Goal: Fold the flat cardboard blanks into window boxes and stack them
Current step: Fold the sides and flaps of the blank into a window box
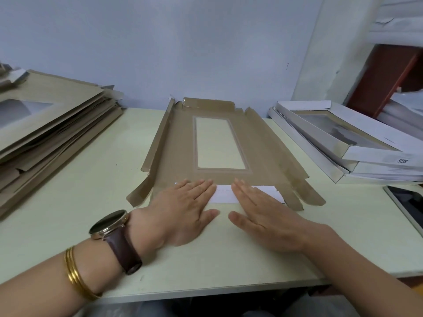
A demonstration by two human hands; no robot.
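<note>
Nothing is gripped; the near flap (223,195) of the blank (174,161) on the table (91,179) is pressed down by the flat left hand (183,209) and right hand (263,216); a few boxes (357,154) are stacked rightward; a thick pile (57,124) is left unfolded.

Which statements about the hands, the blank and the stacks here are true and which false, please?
1. The left hand and right hand lie flat on the folded near flap of the blank. True.
2. The blank's window is round. False: it is rectangular.
3. The stack of flat blanks lies to the person's left. True.
4. The wristwatch is on the right wrist. False: it is on the left wrist.
</note>
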